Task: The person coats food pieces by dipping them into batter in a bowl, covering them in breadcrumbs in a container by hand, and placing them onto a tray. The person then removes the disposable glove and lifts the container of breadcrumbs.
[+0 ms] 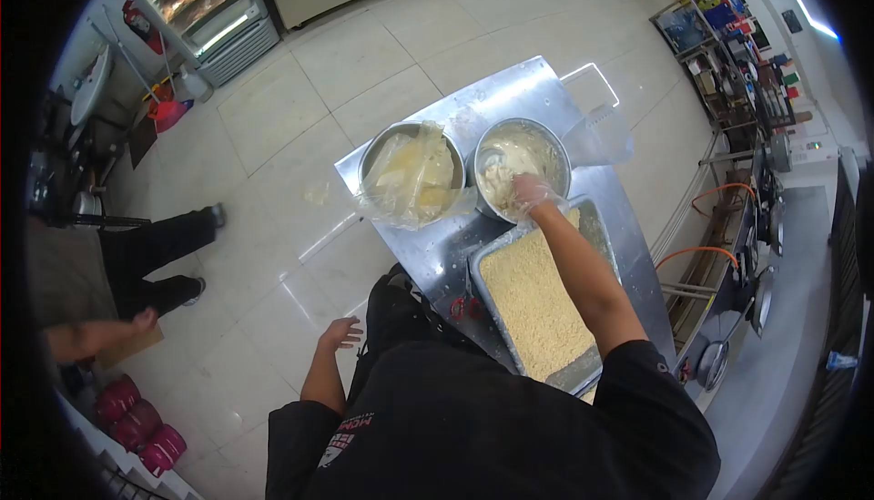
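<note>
My right hand [528,192], in a clear plastic glove, reaches into a round metal pot [564,158]. The pot contains a creamy white mixture [510,156], and my fingers are hidden at its surface. Down by my side, my left hand [342,332] is open and empty, away from the table. Left of the pot stands a second metal pot [366,161], with a clear plastic bag [414,172] over pale yellow contents. Under my right forearm lies a rectangular metal tray [596,227] of pale yellow crumbs [537,304].
A metal table [496,90] carries the pots and tray. Red-handled scissors [466,309] lie left of the tray, and a clear plastic jug [601,134] is at the right edge. Another person [109,272] is at left. Pans [715,363] line the right side.
</note>
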{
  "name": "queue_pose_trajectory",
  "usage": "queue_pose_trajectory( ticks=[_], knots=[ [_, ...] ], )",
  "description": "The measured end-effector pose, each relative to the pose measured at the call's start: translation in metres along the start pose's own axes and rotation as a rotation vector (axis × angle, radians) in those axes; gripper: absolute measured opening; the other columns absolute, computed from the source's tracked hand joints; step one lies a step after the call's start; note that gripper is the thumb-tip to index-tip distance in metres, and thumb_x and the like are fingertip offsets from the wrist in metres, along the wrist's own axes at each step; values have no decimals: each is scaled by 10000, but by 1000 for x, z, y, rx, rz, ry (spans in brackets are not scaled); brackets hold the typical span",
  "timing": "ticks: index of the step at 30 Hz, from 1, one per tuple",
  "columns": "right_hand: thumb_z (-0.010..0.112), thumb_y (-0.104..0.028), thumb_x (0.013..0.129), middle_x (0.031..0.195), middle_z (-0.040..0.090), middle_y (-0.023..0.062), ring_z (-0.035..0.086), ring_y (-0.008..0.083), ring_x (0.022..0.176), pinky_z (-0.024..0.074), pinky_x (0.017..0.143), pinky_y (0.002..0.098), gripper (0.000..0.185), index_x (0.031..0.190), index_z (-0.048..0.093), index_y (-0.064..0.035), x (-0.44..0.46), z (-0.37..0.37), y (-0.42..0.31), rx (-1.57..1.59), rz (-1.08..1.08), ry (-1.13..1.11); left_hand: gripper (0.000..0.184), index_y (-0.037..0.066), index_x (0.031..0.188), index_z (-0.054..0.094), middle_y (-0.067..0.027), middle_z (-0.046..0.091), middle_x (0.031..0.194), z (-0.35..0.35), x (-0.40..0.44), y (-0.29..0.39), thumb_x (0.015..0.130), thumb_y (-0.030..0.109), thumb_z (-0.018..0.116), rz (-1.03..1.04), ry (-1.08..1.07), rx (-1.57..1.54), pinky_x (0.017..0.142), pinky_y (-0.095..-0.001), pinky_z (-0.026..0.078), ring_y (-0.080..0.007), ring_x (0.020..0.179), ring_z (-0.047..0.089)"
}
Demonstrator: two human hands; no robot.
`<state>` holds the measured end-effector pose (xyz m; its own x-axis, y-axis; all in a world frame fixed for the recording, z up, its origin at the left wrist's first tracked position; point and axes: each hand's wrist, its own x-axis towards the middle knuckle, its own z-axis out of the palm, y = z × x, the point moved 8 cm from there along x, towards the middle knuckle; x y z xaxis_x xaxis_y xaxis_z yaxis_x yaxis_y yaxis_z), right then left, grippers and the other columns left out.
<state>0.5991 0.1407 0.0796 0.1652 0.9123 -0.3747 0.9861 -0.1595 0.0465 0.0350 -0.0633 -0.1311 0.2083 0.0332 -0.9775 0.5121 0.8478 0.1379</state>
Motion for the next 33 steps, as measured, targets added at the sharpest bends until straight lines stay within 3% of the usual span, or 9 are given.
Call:
queue_pose_trajectory(
  ticks=[5, 8, 14, 17, 21, 25, 28, 30, 33],
  knots=[
    [601, -199, 733, 864, 658, 204, 646, 345, 811, 507, 710, 444, 203, 823, 681, -36, -1, -37, 21, 67, 28, 91, 474, 148, 1274, 485, -93, 621, 1126, -16, 2, 19, 904, 442, 448, 75, 30, -60, 776, -392, 454, -232, 927, 606],
    [624, -224, 726, 870, 660, 195, 645, 337, 813, 503, 712, 443, 215, 830, 677, -43, -34, -108, 21, 214, 158, 143, 448, 144, 1246, 512, -76, 621, 1125, -18, 3, 43, 929, 447, 420, 105, 34, -15, 800, -393, 457, -211, 939, 603],
    [607, -250, 770, 911, 631, 147, 597, 293, 878, 475, 785, 411, 216, 892, 667, -83, -19, -65, 47, 181, 22, 274, 464, 139, 1220, 538, -91, 622, 1111, -18, 10, 104, 898, 466, 464, 154, -31, 112, 790, -394, 447, -226, 942, 597],
    [580, -269, 791, 925, 611, 143, 573, 292, 898, 461, 806, 409, 231, 930, 657, -102, -29, -63, 55, 313, 72, 173, 484, 142, 1245, 522, -97, 611, 1137, -9, -4, 125, 901, 475, 448, 159, -81, 197, 815, -400, 438, -227, 967, 587],
    [581, -318, 791, 950, 614, 178, 574, 334, 903, 454, 828, 435, 358, 1034, 635, -62, -51, -91, 46, 28, -62, 357, 513, 156, 1284, 485, -94, 600, 1161, -10, -2, 143, 905, 498, 429, 172, -104, 283, 839, -405, 425, -227, 983, 581],
    [609, -309, 793, 1119, 593, 185, 556, 317, 1040, 445, 899, 410, 405, 1108, 613, -55, -125, -171, 51, 513, 319, 230, 532, 173, 1307, 457, -85, 595, 1176, -5, -15, 138, 905, 521, 427, 127, -103, 325, 859, -406, 412, -224, 994, 576],
    [533, -231, 848, 799, 639, 72, 602, 202, 677, 511, 622, 358, 205, 920, 667, -94, -193, -215, 57, 550, 350, 474, 540, 171, 1317, 446, -86, 593, 1181, -15, -7, 111, 906, 521, 426, 34, -102, 374, 855, -404, 407, -231, 1012, 573],
    [540, -225, 854, 782, 638, 69, 591, 161, 634, 521, 577, 318, 208, 973, 648, -93, -240, -242, 63, 275, 362, 603, 540, 170, 1321, 443, -86, 594, 1178, -21, -16, 101, 908, 516, 426, -1, -77, 434, 850, -403, 406, -232, 1012, 574],
    [567, -189, 845, 788, 637, 78, 590, 149, 641, 527, 593, 287, 184, 984, 641, -96, -312, -261, 60, 257, 321, 648, 535, 168, 1322, 443, -88, 594, 1177, -31, -12, 88, 909, 507, 426, -31, -77, 489, 860, -413, 406, -236, 1001, 580]
  ],
)
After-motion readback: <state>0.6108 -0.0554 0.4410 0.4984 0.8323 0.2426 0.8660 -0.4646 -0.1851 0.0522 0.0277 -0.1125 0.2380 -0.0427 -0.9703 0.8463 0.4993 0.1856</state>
